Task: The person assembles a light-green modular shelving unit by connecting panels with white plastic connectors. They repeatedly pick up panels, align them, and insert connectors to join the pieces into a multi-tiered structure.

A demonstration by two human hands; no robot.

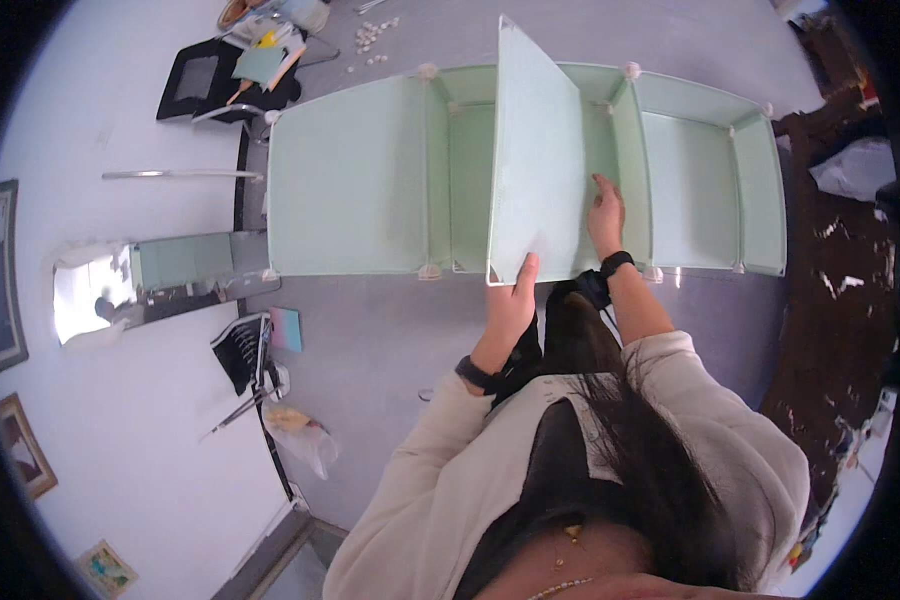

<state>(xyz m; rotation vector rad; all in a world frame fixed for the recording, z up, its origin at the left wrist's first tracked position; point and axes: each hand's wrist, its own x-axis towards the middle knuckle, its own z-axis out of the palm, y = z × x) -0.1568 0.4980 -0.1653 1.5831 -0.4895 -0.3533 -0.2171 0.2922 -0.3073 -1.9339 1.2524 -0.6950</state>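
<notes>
A pale green panel (535, 150) stands on edge over the middle of a pale green modular shelf unit (350, 190) that lies on the grey floor. My left hand (510, 300) grips the panel's near lower corner. My right hand (606, 212) presses flat against the panel's right side, inside a shelf compartment. Both wrists wear dark bands. White round connectors (429, 271) sit at the shelf's corners.
A black chair (210, 80) with papers stands at the far left, small white connectors (375, 35) scattered on the floor beside it. A mirror (120, 285) leans on the white wall. A plastic bag (305, 440) and a dark rack (242, 350) lie near the wall. Dark clutter fills the right side.
</notes>
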